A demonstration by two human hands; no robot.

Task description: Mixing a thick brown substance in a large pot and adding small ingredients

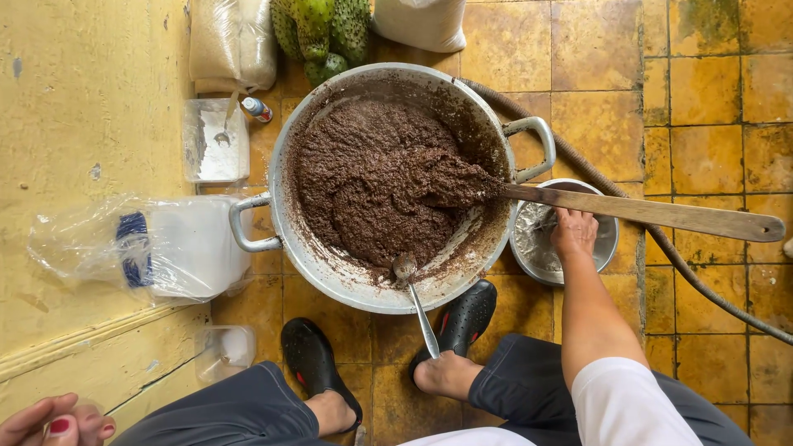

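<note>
A large two-handled aluminium pot stands on the yellow tiled floor, just in front of the person's feet in black clogs. It holds a thick, dark brown, grainy paste that looks evenly mixed, with smears high up the pot's inner wall. A long wooden paddle rests with its blade in the paste and its handle lying over the rim towards the right; nobody grips it. A metal spoon leans on the near rim, bowl in the paste.

The right hand reaches into a small round metal bowl just right of the pot, fingers bent down against its inside. Whether it grasps anything there I cannot tell, since the hand covers the spot. The left hand is cut off at the lower left corner, fingers curled, holding nothing visible.

Along the wall a clear plastic tub of white powder, a bagged white container and green cactus pads are only partly legible.
</note>
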